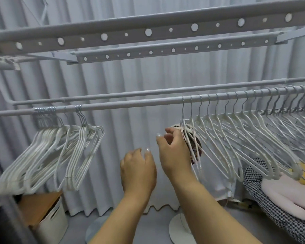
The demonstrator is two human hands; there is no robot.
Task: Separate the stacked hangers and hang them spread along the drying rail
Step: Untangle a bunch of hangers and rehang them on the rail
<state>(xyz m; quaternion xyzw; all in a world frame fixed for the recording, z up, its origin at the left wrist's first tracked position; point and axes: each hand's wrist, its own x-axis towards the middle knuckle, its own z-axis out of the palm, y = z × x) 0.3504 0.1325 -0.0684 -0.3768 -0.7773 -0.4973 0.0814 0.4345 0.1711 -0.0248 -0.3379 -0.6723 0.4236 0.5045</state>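
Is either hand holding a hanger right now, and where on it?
The right hand touches the leftmost spread hanger at its upper left shoulder; whether its fingers actually pinch it cannot be told. The left hand holds nothing, fingers loosely curled.

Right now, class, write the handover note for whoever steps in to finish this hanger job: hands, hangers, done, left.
Left hand: loosely curled, holding nothing, below the rail.
Right hand: fingers at the leftmost spread hanger; grip unclear.
Done: a long row of white hangers hangs spaced along the right half of the drying rail.
Left: the bunched hangers at the rail's left end are still packed together; separate them and fill the bare middle stretch.
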